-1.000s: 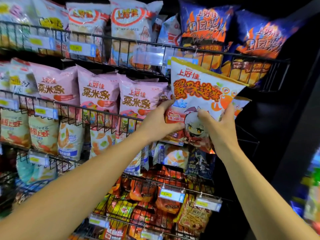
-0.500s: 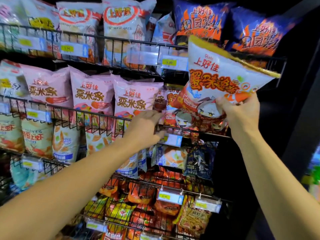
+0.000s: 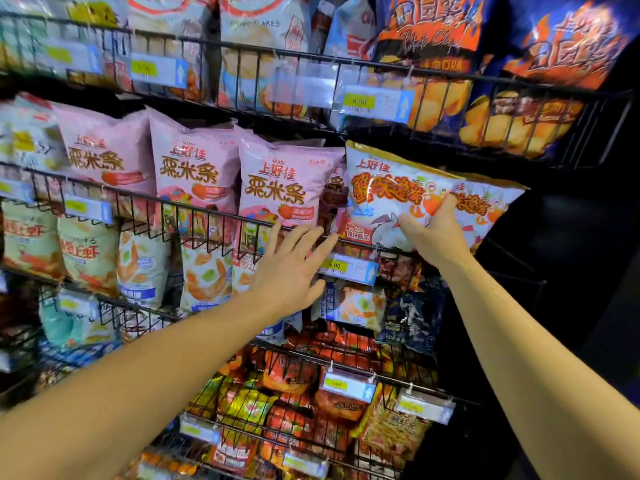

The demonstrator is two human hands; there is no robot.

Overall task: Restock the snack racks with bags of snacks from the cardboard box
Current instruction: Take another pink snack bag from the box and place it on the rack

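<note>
On the second wire rack from the top, at its right end, I am seating a white crab-snack bag beside the pink corn-stick bags. My right hand is gripping the bag's lower right part, fingers spread over its face, thumb underneath as far as I can tell. My left hand is hovering flat with fingers splayed, just in front of the rack's front rail, holding nothing. A second bag of the same kind is showing just behind and to the right. To do this well, I am judging that the bag's bottom edge should drop behind the rail, label facing out and upright, with the free hand steadying the pink neighbour. No cardboard box is showing in this view.
</note>
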